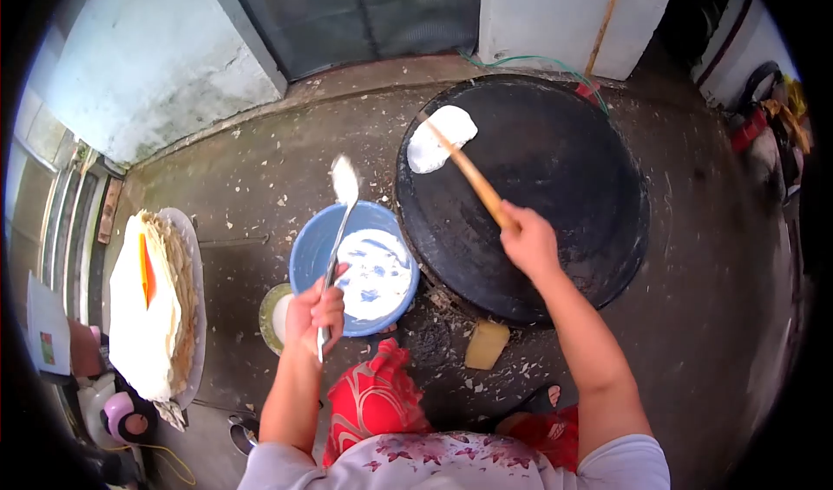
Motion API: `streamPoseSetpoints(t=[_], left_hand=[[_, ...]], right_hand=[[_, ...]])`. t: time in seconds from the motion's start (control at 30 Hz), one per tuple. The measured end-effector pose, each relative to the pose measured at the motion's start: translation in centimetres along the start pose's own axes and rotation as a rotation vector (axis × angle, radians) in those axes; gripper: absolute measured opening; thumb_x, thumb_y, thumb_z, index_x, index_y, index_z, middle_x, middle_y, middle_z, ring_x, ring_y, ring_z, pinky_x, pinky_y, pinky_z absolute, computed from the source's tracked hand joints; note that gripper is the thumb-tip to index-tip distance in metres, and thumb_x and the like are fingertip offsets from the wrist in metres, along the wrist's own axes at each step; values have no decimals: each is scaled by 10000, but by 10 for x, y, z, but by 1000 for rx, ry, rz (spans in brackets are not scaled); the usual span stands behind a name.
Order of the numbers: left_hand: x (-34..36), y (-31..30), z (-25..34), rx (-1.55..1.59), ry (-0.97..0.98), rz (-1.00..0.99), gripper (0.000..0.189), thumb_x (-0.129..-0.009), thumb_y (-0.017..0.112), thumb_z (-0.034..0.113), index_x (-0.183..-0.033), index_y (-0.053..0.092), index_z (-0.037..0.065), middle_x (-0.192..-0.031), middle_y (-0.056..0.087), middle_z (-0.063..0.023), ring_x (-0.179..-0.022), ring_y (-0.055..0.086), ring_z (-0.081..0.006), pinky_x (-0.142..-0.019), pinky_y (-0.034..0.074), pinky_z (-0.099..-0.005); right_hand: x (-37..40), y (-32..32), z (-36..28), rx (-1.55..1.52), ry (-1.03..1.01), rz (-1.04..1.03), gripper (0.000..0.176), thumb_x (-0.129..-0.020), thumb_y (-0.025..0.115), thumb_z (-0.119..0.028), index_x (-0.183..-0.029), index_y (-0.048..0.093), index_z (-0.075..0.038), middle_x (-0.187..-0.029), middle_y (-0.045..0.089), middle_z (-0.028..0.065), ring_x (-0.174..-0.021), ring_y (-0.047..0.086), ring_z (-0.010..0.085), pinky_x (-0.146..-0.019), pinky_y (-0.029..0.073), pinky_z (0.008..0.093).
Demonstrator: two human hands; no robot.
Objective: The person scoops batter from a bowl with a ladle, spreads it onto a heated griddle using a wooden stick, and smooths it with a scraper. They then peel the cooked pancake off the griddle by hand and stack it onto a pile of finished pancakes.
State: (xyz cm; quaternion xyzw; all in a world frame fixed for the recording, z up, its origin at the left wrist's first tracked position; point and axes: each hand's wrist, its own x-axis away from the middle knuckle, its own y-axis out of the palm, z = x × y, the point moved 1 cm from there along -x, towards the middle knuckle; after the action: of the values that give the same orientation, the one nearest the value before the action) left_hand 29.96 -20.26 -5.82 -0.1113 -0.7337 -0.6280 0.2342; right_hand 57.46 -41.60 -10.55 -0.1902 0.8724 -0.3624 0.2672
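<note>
My left hand (318,313) is closed round the handle of a long metal spoon (341,228), its bowl coated in white batter and raised past the far rim of a blue basin (299,260). White batter (373,273) lies in the basin. In my right hand (531,243) is a tapered wooden stick (475,180), slanting away to the left. The stick's far end overlaps a white patch of batter (427,149) at the upper left of a large round black griddle (538,186).
A tall stack of thin flatbreads (156,316) stands at the left, with an orange-yellow strip (146,269) on top. A green-rimmed bowl (271,316) sits beside the basin. Near the griddle's front edge lies a yellowish block (487,344). A green hose (538,57) runs behind the griddle.
</note>
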Motion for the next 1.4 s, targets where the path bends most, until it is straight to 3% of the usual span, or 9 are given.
streamPoseSetpoints(t=[0.17, 0.37, 0.5, 0.63, 0.8, 0.97, 1.1, 1.3, 1.4], left_hand=[[17, -56, 4, 71, 78, 166, 330, -906, 361, 130, -1186, 427, -32, -660, 420, -47, -445, 351, -66, -355, 301, -181], [18, -80, -1, 204, 121, 210, 349, -882, 318, 62, -1201, 403, -51, -664, 444, -45, -454, 372, -68, -376, 344, -181], [14, -83, -1, 228, 87, 233, 338, -879, 338, 65, -1185, 421, -53, -668, 449, -46, -455, 380, -69, -379, 344, -183], [9, -83, -1, 226, 79, 215, 331, -884, 348, 78, -1178, 425, -54, -668, 447, -44, -458, 384, -70, -385, 344, -186], [7, -84, -3, 219, 103, 271, 324, -899, 349, 101, -1169, 419, -64, -665, 432, -37, -465, 383, -74, -384, 337, -194], [7, -89, 2, 207, 93, 260, 321, -902, 348, 107, -1160, 422, -69, -672, 431, -40, -469, 382, -75, -390, 340, -196], [4, -93, 4, 209, 87, 275, 312, -907, 348, 113, -1153, 431, -61, -679, 433, -51, -472, 377, -78, -391, 336, -192], [0, -92, 5, 195, 78, 275, 292, -908, 359, 109, -1139, 442, -48, -684, 441, -66, -467, 377, -82, -386, 332, -186], [2, -91, 2, 182, 70, 304, 279, -901, 370, 102, -1124, 452, -45, -678, 448, -69, -465, 385, -85, -379, 331, -191]], right_hand=[[2, -10, 11, 515, -190, -19, 440, -695, 553, -96, -1128, 556, -174, -740, 488, 70, -645, 552, 259, -548, 462, 390], [10, -4, -14, 46, 94, -48, 369, -676, 586, -97, -1034, 631, -176, -757, 537, 102, -749, 583, 278, -652, 484, 366], [-24, -12, 23, 541, -56, 42, 422, -715, 570, -80, -1133, 559, -140, -746, 511, 78, -636, 561, 250, -577, 474, 368], [-15, 4, 6, -77, 250, 51, 354, -684, 563, -129, -1034, 619, -117, -913, 611, 125, -853, 600, 268, -759, 479, 342], [-45, 6, 0, 607, 28, -78, 477, -703, 550, -60, -1170, 522, -154, -824, 523, 87, -705, 584, 275, -620, 484, 383], [-21, 16, 18, 105, 207, 57, 402, -704, 550, -155, -1103, 570, -117, -934, 580, 123, -879, 586, 297, -785, 463, 384], [-34, -3, 30, 525, 115, 34, 380, -722, 544, -105, -1099, 567, -143, -770, 528, 106, -683, 583, 291, -610, 483, 408], [-32, 4, -2, 144, 146, 66, 424, -683, 590, -146, -1106, 571, -121, -964, 583, 114, -829, 598, 310, -734, 479, 397], [-66, -3, 14, 624, 168, -47, 437, -705, 575, -104, -1140, 538, -120, -896, 570, 106, -767, 611, 261, -656, 498, 372]])
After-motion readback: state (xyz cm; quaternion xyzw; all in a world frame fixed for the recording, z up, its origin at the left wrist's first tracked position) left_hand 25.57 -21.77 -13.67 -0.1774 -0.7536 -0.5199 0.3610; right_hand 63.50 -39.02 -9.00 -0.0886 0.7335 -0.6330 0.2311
